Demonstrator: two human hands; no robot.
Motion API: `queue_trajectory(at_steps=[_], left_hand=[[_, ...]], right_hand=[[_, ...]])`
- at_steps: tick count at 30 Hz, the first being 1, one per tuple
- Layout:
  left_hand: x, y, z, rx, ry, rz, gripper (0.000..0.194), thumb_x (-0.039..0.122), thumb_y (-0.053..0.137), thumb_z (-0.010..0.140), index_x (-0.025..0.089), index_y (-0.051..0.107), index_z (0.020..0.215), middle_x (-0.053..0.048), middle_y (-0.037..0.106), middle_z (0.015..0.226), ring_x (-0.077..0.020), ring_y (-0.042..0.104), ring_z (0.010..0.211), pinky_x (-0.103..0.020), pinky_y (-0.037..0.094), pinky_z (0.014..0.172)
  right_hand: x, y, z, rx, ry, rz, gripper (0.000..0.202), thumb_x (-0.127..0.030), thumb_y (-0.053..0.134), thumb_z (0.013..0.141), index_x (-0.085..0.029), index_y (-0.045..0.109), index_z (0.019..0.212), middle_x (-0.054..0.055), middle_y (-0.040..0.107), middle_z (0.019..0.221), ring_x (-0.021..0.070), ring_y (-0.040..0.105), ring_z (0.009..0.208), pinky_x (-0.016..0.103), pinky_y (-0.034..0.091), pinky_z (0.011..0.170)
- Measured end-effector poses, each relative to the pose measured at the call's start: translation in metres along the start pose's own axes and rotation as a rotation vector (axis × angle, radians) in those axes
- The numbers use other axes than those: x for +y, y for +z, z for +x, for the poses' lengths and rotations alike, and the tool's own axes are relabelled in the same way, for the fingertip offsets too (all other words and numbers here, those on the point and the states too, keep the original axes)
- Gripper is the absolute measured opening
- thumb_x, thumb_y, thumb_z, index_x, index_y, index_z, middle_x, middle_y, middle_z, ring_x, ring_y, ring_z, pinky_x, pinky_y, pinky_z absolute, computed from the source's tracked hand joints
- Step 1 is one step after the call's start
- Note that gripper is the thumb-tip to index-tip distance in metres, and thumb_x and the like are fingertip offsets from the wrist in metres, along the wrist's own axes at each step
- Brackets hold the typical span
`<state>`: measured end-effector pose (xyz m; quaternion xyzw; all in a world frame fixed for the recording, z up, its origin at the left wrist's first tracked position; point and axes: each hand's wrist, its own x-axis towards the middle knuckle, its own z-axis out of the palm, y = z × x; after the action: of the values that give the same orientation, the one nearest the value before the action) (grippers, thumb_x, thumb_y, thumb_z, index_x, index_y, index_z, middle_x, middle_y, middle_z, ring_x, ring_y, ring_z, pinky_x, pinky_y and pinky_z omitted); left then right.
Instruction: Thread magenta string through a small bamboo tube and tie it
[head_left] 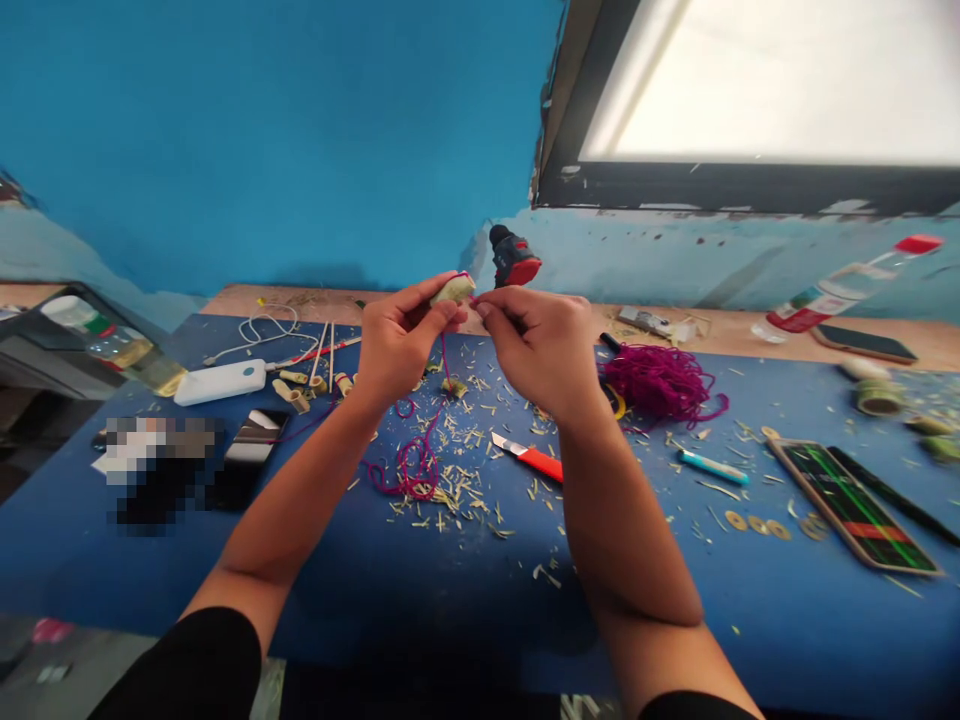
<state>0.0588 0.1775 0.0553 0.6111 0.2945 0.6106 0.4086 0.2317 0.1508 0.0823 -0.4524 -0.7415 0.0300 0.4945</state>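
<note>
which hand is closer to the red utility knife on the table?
Right. The right hand is raised above and just behind the knife, pinching the magenta string. The left hand holds the bamboo piece, further to the knife's left.

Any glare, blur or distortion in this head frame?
Head view: window blown out white; wide-angle bending at the edges; a pixelated patch at left; left hand, right hand and the pale piece between them stay sharp.
</note>
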Motion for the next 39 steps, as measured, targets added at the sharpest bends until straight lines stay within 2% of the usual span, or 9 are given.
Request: queue_trajectory(at_steps=[4, 6, 8, 15, 20, 23, 28, 32, 39], left_hand=[[0.001, -0.001, 0.000, 0.017, -0.033, 0.006, 0.038, 0.040, 0.080, 0.094, 0.019, 0.078, 0.126, -0.009, 0.082, 0.111, -0.0146, 0.076, 0.077, -0.026, 0.066, 0.070], [0.002, -0.001, 0.000, 0.038, -0.025, 0.050, 0.036, 0.040, 0.079, 0.095, 0.020, 0.079, 0.124, -0.009, 0.082, 0.108, -0.0106, 0.067, 0.061, -0.022, 0.056, 0.052], [0.003, -0.001, 0.000, 0.055, 0.008, 0.099, 0.032, 0.038, 0.077, 0.094, 0.021, 0.080, 0.122, -0.008, 0.082, 0.108, -0.0078, 0.057, 0.054, -0.021, 0.045, 0.045], [0.011, -0.005, -0.002, 0.059, 0.200, 0.352, 0.026, 0.026, 0.071, 0.095, 0.021, 0.083, 0.117, -0.007, 0.078, 0.101, -0.0127, 0.055, 0.067, -0.028, 0.047, 0.062], [0.012, -0.010, -0.003, -0.078, 0.416, 0.635, 0.029, 0.018, 0.068, 0.096, 0.021, 0.082, 0.121, -0.007, 0.076, 0.102, -0.0150, 0.060, 0.074, -0.030, 0.050, 0.073], [0.012, -0.008, -0.005, -0.168, 0.484, 0.656, 0.031, 0.015, 0.064, 0.098, 0.020, 0.081, 0.124, -0.010, 0.077, 0.110, -0.0176, 0.066, 0.087, -0.031, 0.053, 0.079], [0.016, -0.005, -0.008, -0.253, 0.419, 0.528, 0.028, 0.019, 0.068, 0.099, 0.021, 0.082, 0.123, -0.009, 0.077, 0.114, -0.0138, 0.064, 0.077, -0.028, 0.052, 0.071], [0.015, -0.006, -0.007, -0.300, 0.383, 0.409, 0.027, 0.021, 0.072, 0.096, 0.022, 0.083, 0.120, -0.008, 0.078, 0.110, -0.0114, 0.060, 0.071, -0.025, 0.049, 0.064], [0.014, -0.007, -0.006, -0.257, 0.339, 0.297, 0.028, 0.022, 0.072, 0.093, 0.024, 0.084, 0.118, -0.008, 0.079, 0.112, -0.0135, 0.063, 0.076, -0.027, 0.049, 0.063]], right_hand=[[-0.005, 0.001, -0.004, -0.016, -0.096, -0.109, 0.027, -0.027, 0.055, 0.100, -0.023, 0.081, 0.093, 0.003, 0.075, 0.078, 0.0145, 0.066, 0.070, 0.031, 0.043, 0.070], [-0.006, 0.000, -0.006, -0.021, -0.110, -0.148, 0.028, -0.029, 0.054, 0.102, -0.023, 0.080, 0.094, 0.004, 0.077, 0.082, 0.0159, 0.069, 0.074, 0.031, 0.045, 0.072], [-0.007, -0.002, -0.007, -0.024, -0.128, -0.180, 0.029, -0.030, 0.053, 0.103, -0.024, 0.080, 0.095, 0.004, 0.077, 0.083, 0.0163, 0.070, 0.076, 0.031, 0.045, 0.072], [-0.016, -0.007, -0.008, -0.023, -0.185, -0.196, 0.024, -0.025, 0.055, 0.097, -0.022, 0.077, 0.086, 0.002, 0.068, 0.068, 0.0132, 0.059, 0.063, 0.030, 0.042, 0.065], [-0.018, -0.020, -0.007, -0.034, -0.157, -0.174, 0.020, -0.026, 0.058, 0.095, -0.024, 0.077, 0.087, 0.003, 0.068, 0.071, 0.0151, 0.057, 0.063, 0.033, 0.043, 0.065], [-0.016, -0.027, -0.006, 0.017, -0.113, -0.184, 0.023, -0.029, 0.058, 0.096, -0.026, 0.077, 0.084, 0.003, 0.066, 0.068, 0.0157, 0.055, 0.062, 0.035, 0.043, 0.065], [-0.008, -0.029, -0.004, 0.115, -0.037, -0.103, 0.020, -0.032, 0.066, 0.094, -0.024, 0.079, 0.082, 0.001, 0.059, 0.061, 0.0134, 0.046, 0.056, 0.034, 0.040, 0.061], [0.000, -0.023, -0.001, 0.062, 0.041, 0.069, 0.018, -0.033, 0.071, 0.091, -0.023, 0.080, 0.080, -0.001, 0.057, 0.059, 0.0108, 0.039, 0.054, 0.032, 0.034, 0.055], [0.009, -0.012, 0.005, 0.047, 0.153, 0.299, 0.018, -0.033, 0.073, 0.086, -0.021, 0.079, 0.076, -0.001, 0.054, 0.060, 0.0103, 0.040, 0.058, 0.030, 0.030, 0.054]])
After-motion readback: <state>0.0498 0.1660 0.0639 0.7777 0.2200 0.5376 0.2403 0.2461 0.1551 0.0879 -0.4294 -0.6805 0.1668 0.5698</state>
